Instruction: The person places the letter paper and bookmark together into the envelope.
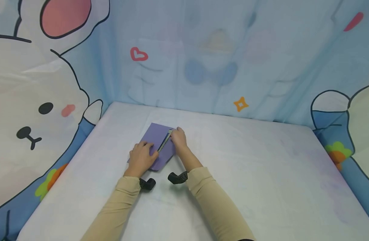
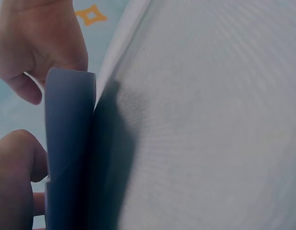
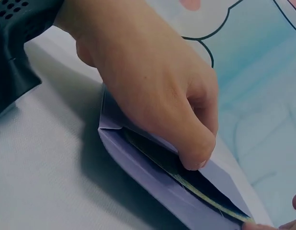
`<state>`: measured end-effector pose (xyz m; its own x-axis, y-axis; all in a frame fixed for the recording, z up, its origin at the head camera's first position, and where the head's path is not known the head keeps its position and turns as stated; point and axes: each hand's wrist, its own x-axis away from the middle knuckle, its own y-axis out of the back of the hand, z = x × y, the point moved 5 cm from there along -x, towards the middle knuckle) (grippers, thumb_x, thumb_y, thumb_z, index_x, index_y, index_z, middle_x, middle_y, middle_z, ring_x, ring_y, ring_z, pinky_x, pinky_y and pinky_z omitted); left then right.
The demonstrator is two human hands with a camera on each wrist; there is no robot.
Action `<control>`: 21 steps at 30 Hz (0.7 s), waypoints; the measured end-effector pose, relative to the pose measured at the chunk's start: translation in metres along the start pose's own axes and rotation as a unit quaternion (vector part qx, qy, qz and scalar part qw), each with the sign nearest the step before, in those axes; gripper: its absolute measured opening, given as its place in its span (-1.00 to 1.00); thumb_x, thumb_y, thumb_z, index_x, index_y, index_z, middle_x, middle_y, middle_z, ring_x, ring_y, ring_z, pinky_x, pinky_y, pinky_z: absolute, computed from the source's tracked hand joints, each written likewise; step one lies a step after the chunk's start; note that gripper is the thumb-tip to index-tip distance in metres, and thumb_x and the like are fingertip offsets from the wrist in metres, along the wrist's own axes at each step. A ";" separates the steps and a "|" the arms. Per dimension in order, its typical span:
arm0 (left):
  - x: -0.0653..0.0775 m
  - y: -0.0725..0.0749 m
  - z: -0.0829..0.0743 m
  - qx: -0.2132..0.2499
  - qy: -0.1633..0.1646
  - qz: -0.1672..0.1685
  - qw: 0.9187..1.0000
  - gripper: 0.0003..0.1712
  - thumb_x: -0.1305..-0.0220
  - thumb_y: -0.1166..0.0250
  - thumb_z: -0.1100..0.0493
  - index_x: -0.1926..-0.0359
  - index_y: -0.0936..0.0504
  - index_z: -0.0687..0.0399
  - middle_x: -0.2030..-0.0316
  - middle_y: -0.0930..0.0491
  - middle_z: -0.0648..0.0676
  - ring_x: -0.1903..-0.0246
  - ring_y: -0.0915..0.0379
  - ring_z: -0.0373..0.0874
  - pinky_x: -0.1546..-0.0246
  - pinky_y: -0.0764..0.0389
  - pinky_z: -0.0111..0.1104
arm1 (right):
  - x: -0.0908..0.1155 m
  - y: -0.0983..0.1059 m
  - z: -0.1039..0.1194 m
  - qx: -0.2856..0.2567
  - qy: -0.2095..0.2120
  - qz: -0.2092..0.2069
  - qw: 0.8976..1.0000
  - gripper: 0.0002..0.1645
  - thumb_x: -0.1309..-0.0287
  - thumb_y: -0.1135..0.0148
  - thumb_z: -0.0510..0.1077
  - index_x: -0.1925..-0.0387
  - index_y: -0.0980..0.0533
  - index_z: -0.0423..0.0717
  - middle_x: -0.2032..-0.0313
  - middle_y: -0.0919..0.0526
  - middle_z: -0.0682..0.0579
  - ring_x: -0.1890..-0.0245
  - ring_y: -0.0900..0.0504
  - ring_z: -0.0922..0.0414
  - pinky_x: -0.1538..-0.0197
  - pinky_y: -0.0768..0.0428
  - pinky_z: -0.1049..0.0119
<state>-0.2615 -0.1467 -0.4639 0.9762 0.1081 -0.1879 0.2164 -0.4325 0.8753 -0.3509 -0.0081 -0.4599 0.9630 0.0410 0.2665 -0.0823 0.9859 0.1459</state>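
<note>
A purple envelope (image 1: pixel 155 134) lies at an angle on the table, with a narrow gap along its opening. Inside shows a thin dark sheet with a greenish-yellow edge (image 3: pixel 188 184). My left hand (image 1: pixel 140 159) holds the envelope's left part, its thumb near the lower end of the opening. At the other end, my right hand (image 1: pixel 179 139) pinches the envelope by the opening; its thumb (image 3: pixel 196 155) dips into the gap. Whether that pinch also takes in the sheet is hidden. In the left wrist view, the envelope's side (image 2: pixel 70 124) stands edge-on between the hands.
A white cloth (image 1: pixel 263 177) covers the table. Behind it hangs a blue printed curtain (image 1: pixel 172 77) with cartoon figures. Black wrist devices (image 1: pixel 177 178) stick out below both hands, above the cloth.
</note>
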 end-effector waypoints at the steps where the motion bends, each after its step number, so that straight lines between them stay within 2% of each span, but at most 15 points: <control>1: 0.000 0.000 0.000 -0.001 -0.001 0.001 1.000 -0.48 -0.18 -0.15 -0.05 -0.10 -0.58 0.11 -0.14 -0.48 0.23 -0.12 -0.37 0.20 0.02 -0.40 0.12 | -0.001 -0.001 0.000 -0.031 -0.006 0.010 0.999 -0.29 -0.30 0.31 -0.16 -0.45 0.06 -0.25 -0.41 -0.14 -0.23 -0.40 -0.19 -0.10 -0.42 -0.16 0.09; 4: 0.000 -0.004 -0.001 0.000 -0.002 0.009 1.000 -0.47 -0.19 -0.15 -0.06 -0.12 -0.57 0.10 -0.16 -0.47 0.22 -0.13 -0.36 0.20 0.01 -0.40 0.12 | -0.002 -0.004 -0.004 -0.115 -0.024 0.038 0.992 -0.31 -0.40 0.33 -0.11 -0.48 0.15 -0.18 -0.38 -0.21 -0.25 -0.34 -0.32 -0.07 -0.35 -0.30 0.17; 7: 0.003 -0.006 -0.003 0.003 -0.002 0.013 1.000 -0.47 -0.19 -0.15 -0.06 -0.12 -0.57 0.10 -0.16 -0.47 0.22 -0.13 -0.36 0.20 0.01 -0.40 0.12 | 0.001 -0.003 -0.008 -0.175 -0.033 0.057 0.982 -0.32 -0.44 0.37 -0.12 -0.48 0.21 -0.19 -0.37 -0.19 -0.33 -0.36 -0.28 -0.13 -0.36 -0.30 0.14; 9: 0.004 -0.006 -0.005 0.007 -0.005 0.011 1.000 -0.46 -0.17 -0.15 -0.06 -0.11 -0.58 0.11 -0.16 -0.47 0.23 -0.13 -0.36 0.20 0.01 -0.40 0.12 | 0.007 -0.001 -0.011 -0.195 -0.043 0.066 0.978 -0.33 -0.44 0.39 -0.11 -0.46 0.20 -0.28 -0.34 -0.20 -0.38 -0.35 -0.28 -0.17 -0.35 -0.31 0.11; 13: 0.003 -0.001 -0.007 0.007 -0.012 0.004 1.000 -0.47 -0.15 -0.17 -0.05 -0.09 -0.59 0.11 -0.15 -0.48 0.24 -0.12 -0.37 0.21 0.02 -0.40 0.12 | 0.024 0.001 -0.016 -0.202 -0.083 0.094 0.971 -0.31 -0.46 0.42 -0.03 -0.43 0.16 -0.36 -0.28 -0.30 -0.40 -0.30 -0.35 -0.19 -0.30 -0.37 0.09; 17: 0.000 0.005 -0.004 0.004 -0.011 -0.001 1.000 -0.48 -0.16 -0.18 -0.04 -0.09 -0.58 0.12 -0.14 -0.48 0.24 -0.12 -0.37 0.22 0.02 -0.39 0.14 | 0.037 -0.006 -0.019 -0.210 -0.105 0.135 0.962 -0.30 -0.46 0.40 0.03 -0.45 0.14 -0.27 -0.27 -0.33 -0.40 -0.28 -0.38 -0.19 -0.29 -0.38 0.07; 21: 0.000 0.004 0.001 0.007 -0.004 0.009 1.000 -0.46 -0.18 -0.16 -0.05 -0.12 -0.56 0.12 -0.17 -0.46 0.24 -0.14 -0.35 0.23 -0.01 -0.37 0.15 | 0.038 -0.015 -0.023 -0.231 -0.118 0.149 0.954 -0.30 -0.43 0.37 0.04 -0.45 0.12 -0.22 -0.28 -0.29 -0.43 -0.29 -0.35 -0.22 -0.30 -0.37 0.05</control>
<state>-0.2609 -0.1490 -0.4605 0.9801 0.0934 -0.1749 0.1982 -0.4460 0.8728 -0.3068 -0.0176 -0.4736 0.8259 0.3461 0.4451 -0.1692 0.9052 -0.3899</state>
